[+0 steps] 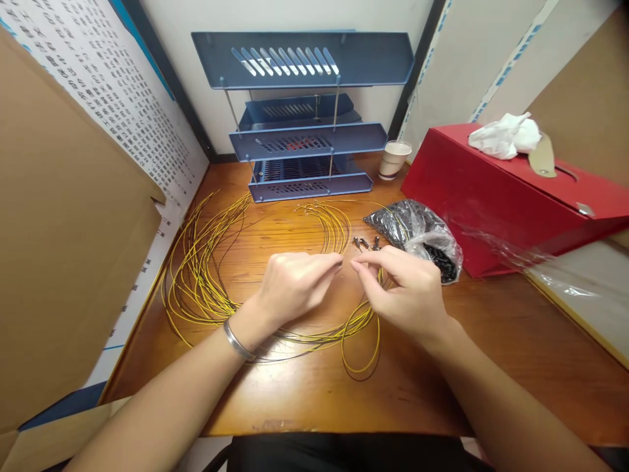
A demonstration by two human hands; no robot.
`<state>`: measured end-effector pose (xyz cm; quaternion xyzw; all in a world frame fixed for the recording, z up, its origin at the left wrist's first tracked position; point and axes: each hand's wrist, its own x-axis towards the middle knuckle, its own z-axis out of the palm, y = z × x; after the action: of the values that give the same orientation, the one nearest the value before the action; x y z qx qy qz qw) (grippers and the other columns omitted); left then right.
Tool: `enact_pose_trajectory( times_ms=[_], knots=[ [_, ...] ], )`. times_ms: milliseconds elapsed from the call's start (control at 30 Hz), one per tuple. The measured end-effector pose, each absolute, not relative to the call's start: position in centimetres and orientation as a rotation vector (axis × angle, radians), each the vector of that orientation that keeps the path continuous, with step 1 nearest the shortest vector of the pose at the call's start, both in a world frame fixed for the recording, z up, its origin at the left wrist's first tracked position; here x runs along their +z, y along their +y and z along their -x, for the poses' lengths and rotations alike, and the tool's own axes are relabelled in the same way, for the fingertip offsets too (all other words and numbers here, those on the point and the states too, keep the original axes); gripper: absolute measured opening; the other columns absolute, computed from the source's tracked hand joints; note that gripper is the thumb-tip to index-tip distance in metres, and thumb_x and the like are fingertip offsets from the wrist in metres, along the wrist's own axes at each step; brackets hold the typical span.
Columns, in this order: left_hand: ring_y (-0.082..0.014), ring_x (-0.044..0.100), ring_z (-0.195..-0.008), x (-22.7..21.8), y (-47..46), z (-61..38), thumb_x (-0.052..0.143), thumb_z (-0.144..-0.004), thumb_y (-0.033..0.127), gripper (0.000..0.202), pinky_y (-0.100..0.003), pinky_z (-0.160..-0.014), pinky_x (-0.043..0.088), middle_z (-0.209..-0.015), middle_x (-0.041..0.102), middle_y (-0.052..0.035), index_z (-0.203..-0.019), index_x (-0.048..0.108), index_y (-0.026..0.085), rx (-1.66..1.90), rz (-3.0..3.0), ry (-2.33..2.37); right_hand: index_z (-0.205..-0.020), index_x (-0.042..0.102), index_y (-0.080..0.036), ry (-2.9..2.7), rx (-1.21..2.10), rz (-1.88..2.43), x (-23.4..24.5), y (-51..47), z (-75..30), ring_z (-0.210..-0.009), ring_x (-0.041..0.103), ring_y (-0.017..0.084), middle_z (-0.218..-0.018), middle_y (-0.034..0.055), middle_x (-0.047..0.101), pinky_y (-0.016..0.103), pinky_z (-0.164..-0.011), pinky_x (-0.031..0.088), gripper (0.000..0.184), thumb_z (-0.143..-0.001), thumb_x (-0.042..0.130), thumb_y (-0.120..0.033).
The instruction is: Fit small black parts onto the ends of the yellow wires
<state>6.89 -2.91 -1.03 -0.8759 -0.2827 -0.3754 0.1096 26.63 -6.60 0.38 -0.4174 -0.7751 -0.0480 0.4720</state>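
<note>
Over the middle of the table, my left hand (297, 282), with a metal bracelet at the wrist, is closed in a pinch. A small black piece (339, 263) shows at its fingertips, too small to name exactly. Just across a narrow gap, my right hand (405, 282) pinches thumb against forefinger; what lies between them I cannot make out. Thin yellow wires (334, 337), with dark strands among them, loop beneath and around both hands. Beyond the right fingertips lie several small black connector-like pieces (363, 243). Behind the right hand sits a clear plastic bag (417, 226) of small black parts.
A blue tiered letter tray (309, 190) stands at the back, with a paper cup (394, 160) beside it. To the right is a red box (472, 190) with tissue on top. Cardboard (63, 229) borders the left side of the wooden table (304, 406).
</note>
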Motion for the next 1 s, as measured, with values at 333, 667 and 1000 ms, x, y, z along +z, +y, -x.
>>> enact_pose_trajectory(
  times_ms=[333,667,1000],
  knots=[
    [-0.0097,0.058,-0.045,-1.0,-3.3,-7.4,0.061,-0.093,0.022,0.012,-0.023,-0.047,0.040,-0.061,0.069,0.0022,-0.096,0.072,0.016,-1.164,2.585,-0.866,-0.086,0.068,-0.014,-1.963,-0.142,1.058,-0.2,-6.8,-26.6,-0.057,0.057,0.008,-0.067,-0.0013,0.063,0.023,-0.057,0.043,0.005,-0.088,0.064,-0.012],
    [-0.0062,0.061,-0.048,-0.3,-4.1,-7.3,0.066,-0.091,0.021,0.011,-0.019,-0.049,0.043,-0.077,0.077,0.0016,-0.100,0.071,0.016,-1.325,2.600,-0.967,-0.089,0.065,-0.015,-1.920,-0.210,1.039,0.1,-7.0,-26.4,-0.058,0.059,0.007,-0.070,-0.0015,0.067,0.020,-0.056,0.045,0.005,-0.088,0.064,-0.010],
    [-0.0066,0.065,-0.052,0.2,-4.1,-6.8,0.071,-0.089,0.020,0.014,-0.020,-0.049,0.043,-0.083,0.079,0.0007,-0.102,0.072,0.014,-1.362,2.519,-0.952,-0.090,0.066,-0.016,-1.862,-0.262,1.005,0.2,-7.0,-26.1,-0.059,0.059,0.008,-0.071,-0.0011,0.068,0.021,-0.058,0.046,0.011,-0.084,0.067,-0.007]
  ],
)
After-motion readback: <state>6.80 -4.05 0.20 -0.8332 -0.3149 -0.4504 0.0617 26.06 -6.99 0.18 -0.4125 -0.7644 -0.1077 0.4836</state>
